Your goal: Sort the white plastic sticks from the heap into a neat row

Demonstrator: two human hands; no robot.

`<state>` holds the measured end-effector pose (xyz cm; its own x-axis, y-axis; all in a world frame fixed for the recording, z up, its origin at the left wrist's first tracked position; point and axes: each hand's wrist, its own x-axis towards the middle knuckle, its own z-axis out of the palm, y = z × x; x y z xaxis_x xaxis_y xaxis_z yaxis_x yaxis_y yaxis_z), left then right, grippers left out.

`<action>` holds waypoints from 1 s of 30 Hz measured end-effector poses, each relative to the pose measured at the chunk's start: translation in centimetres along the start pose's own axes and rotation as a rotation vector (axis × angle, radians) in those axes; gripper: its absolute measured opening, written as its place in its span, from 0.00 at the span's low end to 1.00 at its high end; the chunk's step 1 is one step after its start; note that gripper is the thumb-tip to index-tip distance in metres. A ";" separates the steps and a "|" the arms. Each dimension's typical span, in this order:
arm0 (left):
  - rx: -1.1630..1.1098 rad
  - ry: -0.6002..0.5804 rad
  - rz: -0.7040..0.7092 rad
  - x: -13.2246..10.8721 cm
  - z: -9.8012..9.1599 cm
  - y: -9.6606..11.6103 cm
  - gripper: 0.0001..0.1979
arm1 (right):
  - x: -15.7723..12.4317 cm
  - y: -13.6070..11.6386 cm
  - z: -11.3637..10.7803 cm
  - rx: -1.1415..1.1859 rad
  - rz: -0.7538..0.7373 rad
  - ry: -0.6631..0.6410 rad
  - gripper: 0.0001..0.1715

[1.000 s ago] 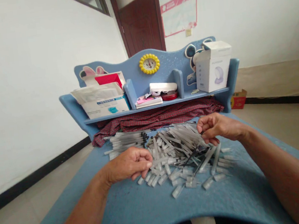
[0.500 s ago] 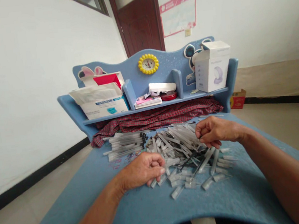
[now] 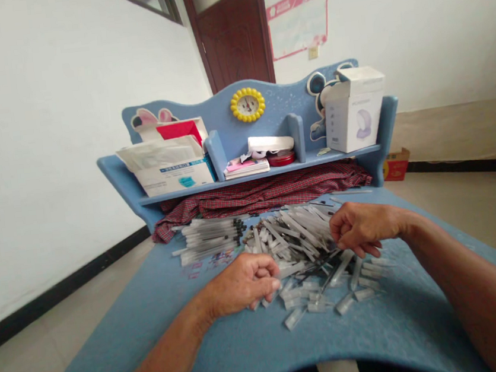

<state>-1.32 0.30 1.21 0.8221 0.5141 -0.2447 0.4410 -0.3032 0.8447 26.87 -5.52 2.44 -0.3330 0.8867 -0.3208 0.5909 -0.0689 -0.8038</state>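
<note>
My left hand [image 3: 247,281] is closed at the near left side of a loose pile of translucent plastic tubes and thin black sticks [image 3: 295,231]. Its thumb presses against the curled index finger, and whatever lies between them is hidden. Over the pile's right side, my right hand [image 3: 357,230] is closed in a pinch, its fingertips pointing down and left. I cannot make out what it holds. Short clear caps [image 3: 294,318] lie scattered in front of the pile. Left of it, a neat stack of clear tubes with black ends [image 3: 212,241] lies on the blue desk [image 3: 258,352].
A shelf [image 3: 173,196] spans the back of the desk, above a bunched checked cloth [image 3: 258,194]. On it stand a mask box [image 3: 175,176], a red round tin [image 3: 281,158] and a white carton [image 3: 354,117]. The desk's front edge curves inward.
My right hand has shifted slightly right and down. My left hand has moved a little to the right, fingers still closed. The view has tilted slightly.
</note>
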 end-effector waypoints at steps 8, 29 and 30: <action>0.001 0.008 -0.006 -0.1 0.0 0.3 0.13 | 0.0 -0.1 0.0 -0.025 -0.033 0.089 0.04; -0.025 0.097 0.060 -0.2 1.5 0.9 0.11 | 1.7 -2.9 5.7 0.024 -0.364 0.119 0.15; -0.024 0.093 0.062 -0.2 1.5 0.9 0.11 | 1.7 -3.0 5.8 0.003 -0.366 0.123 0.15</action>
<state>-0.53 -1.31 1.29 0.8098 0.5678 -0.1474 0.3808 -0.3177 0.8684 20.29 -6.47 1.41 -0.4311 0.9009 0.0497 0.4471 0.2612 -0.8555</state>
